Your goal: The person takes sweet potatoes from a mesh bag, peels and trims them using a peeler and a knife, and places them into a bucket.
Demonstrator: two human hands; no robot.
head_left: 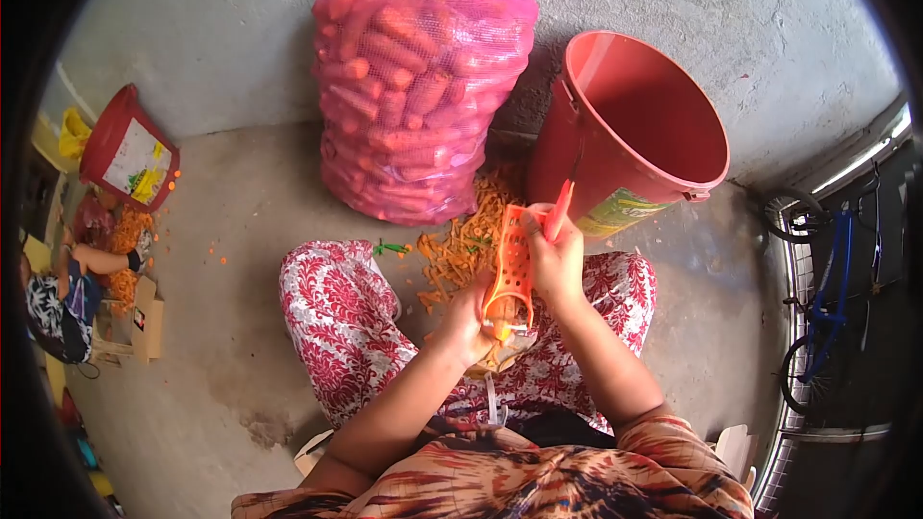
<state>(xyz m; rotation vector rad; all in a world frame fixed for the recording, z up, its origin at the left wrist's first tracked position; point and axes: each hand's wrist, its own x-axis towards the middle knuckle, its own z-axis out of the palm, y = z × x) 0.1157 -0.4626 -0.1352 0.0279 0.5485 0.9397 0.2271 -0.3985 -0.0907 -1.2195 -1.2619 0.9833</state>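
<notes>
An orange plastic grater [514, 264] with rows of holes slants up between my hands, over my lap. My left hand [464, 327] is closed around its lower end, where a yellow-orange piece [502, 330] shows beside a pale edge. My right hand [558, 264] is closed at the upper end, its thumb along the side. From the right fist sticks up a pointed red-orange object [560, 210]; whether it is a carrot or a handle I cannot tell. Carrot peelings [461, 240] lie heaped on the floor just beyond the hands.
A pink mesh sack [423, 86] full of carrots stands against the wall. Right of it is a large red bucket [630, 125]. At far left another person [62, 303] sits near a tipped red bucket [130, 149] and orange scraps. A blue bicycle [832, 288] stands at right.
</notes>
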